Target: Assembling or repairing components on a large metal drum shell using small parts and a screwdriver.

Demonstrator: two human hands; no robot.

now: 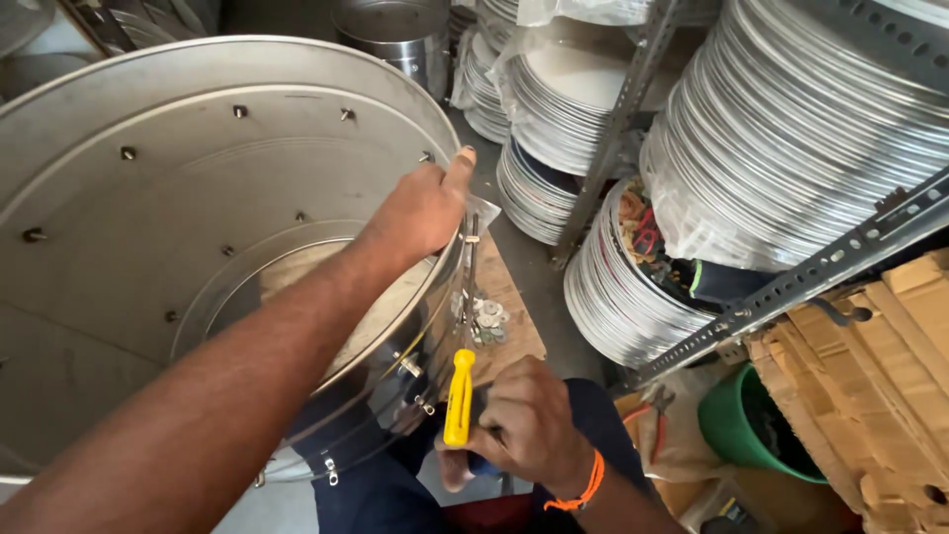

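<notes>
I steady steel drum (148, 247): left hand (425, 208) fingers curled over rim; right hand (529, 425) fingers clenched round yellow screwdriver (459, 398). Bolt-fastening step, I judge; next needs tip alignment.

Bright daylight, glare on stacked metal plates (791, 129), curved wide-angle edges.

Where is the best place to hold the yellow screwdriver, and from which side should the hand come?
Probably the yellow handle: it stands about upright beside the drum wall, so come from the open right side. The right hand already sits there.
</notes>
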